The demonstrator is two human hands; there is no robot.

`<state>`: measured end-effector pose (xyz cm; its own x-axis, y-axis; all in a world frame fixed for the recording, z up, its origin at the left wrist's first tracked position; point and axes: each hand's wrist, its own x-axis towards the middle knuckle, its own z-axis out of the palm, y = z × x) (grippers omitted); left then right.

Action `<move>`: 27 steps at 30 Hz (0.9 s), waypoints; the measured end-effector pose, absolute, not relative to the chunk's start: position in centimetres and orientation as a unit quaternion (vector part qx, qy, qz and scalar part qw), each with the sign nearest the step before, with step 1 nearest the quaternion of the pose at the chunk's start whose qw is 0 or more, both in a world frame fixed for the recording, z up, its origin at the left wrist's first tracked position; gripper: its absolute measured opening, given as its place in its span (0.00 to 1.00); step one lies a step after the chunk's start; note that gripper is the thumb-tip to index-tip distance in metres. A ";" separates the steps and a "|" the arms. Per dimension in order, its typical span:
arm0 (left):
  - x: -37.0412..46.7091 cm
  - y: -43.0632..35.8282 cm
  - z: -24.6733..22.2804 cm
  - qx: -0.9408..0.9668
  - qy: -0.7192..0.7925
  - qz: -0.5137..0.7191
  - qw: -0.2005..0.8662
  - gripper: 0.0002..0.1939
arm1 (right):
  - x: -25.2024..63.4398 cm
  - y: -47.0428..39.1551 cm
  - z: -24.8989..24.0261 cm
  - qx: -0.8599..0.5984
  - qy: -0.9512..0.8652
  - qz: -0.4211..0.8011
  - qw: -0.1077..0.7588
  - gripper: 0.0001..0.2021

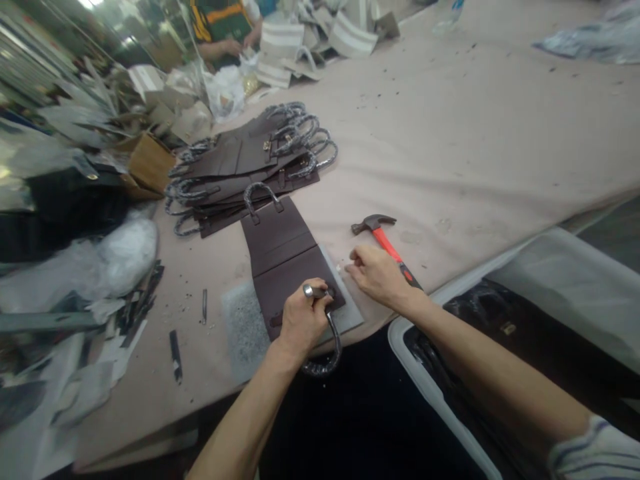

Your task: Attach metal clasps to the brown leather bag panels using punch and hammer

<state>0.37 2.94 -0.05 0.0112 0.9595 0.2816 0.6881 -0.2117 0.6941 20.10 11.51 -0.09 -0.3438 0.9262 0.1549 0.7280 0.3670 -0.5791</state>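
Note:
My left hand is closed round a short metal punch, which it holds over the near end of a dark brown leather panel. The panel lies partly on a grey slab. One wrapped handle stands at its far end, another hangs at the near end by my left hand. My right hand hovers just right of the panel with its fingers curled together; whatever may be between the fingertips is too small to tell. Beside it lies a hammer with a red and black grip.
Stacked brown panels with wrapped handles lie beyond. Two dark tools and scraps are at the left. A white bin with dark pieces stands at the lower right. Another person works across the table near light grey pieces.

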 end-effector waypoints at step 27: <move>0.9 3.2 0.7 0.622 0.640 0.353 0.282 0.07 | 25.3 3.2 14.7 -0.496 -0.820 0.144 0.245 0.16</move>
